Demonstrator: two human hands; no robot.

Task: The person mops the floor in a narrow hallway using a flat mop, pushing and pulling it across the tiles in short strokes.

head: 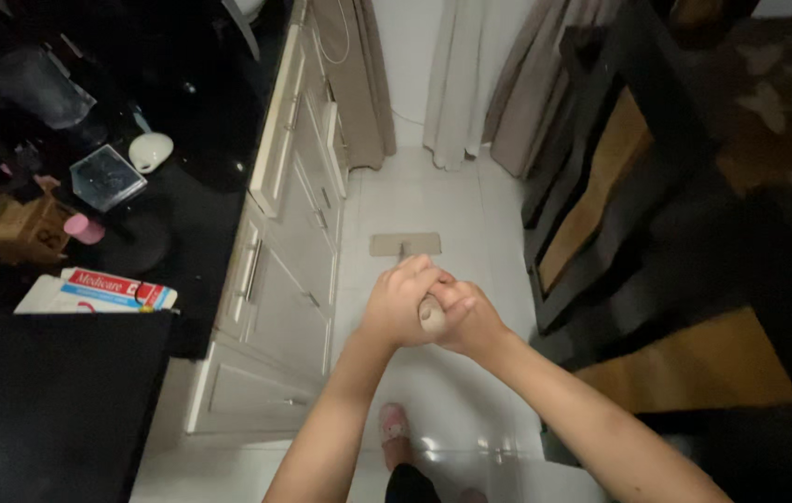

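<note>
gripping the mop handle point(432, 315) with left hand point(399, 303) and right hand point(468, 319) clenched around its top, i judge mopping underway; mop head point(404, 244) lies flat on the floor point(452, 391) beside the cabinet point(289, 279). next stroke needs steady pull.

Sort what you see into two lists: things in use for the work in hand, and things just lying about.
In use: mop handle, gripped by left hand and right hand; flat mop head; tiled floor.

Lying about: red and white box, pink cup, white dish, curtains, dark chair.
</note>
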